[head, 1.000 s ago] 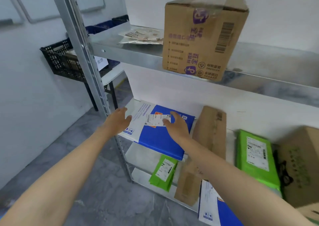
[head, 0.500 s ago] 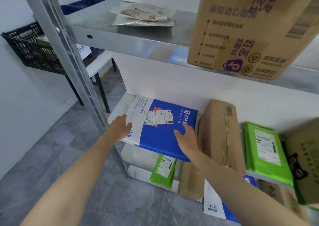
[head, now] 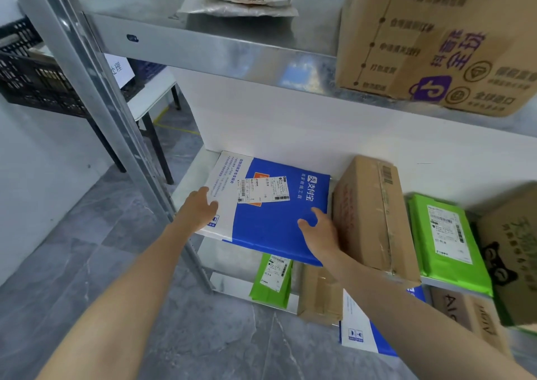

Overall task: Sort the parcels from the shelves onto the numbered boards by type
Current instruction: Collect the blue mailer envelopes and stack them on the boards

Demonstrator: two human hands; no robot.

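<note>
Clearly at the pick-up step, with one parcel about to leave the rack. Biggest first, steel shelving rack (head: 232,57): fills most of the view and holds parcels on several levels. Next, large printed carton (head: 436,39): sits on the top shelf at right, overhangs the front lip, untouched. Then the task's thing, blue-and-white mailer (head: 270,220): lies flat at the left end of the middle shelf, juts past the shelf front at its near edge, sits just beside a tall taped carton (head: 369,214) stood on end. Further right, green mailer (head: 444,234): leaning or lying, hard to say which. Down to the hands. Left hand (head: 200,209): rests on the white near-left corner, fingers fairly straight and close together, thumb on top. Right hand (head: 319,231): lies on the blue face at the near-right edge, thumb splayed wide from the fingers, close against the tall carton. No curl under the edge visible on either side. Smallest, shipping label (head: 263,189): stuck face up mid-mailer, bears print too fine to read. Judging from this, calls next for closing both hands round the overhanging edge, sliding the flat, probably floppy packet toward the body without tipping the tall carton, then carrying it to the board for soft mailers, not in view.
</note>
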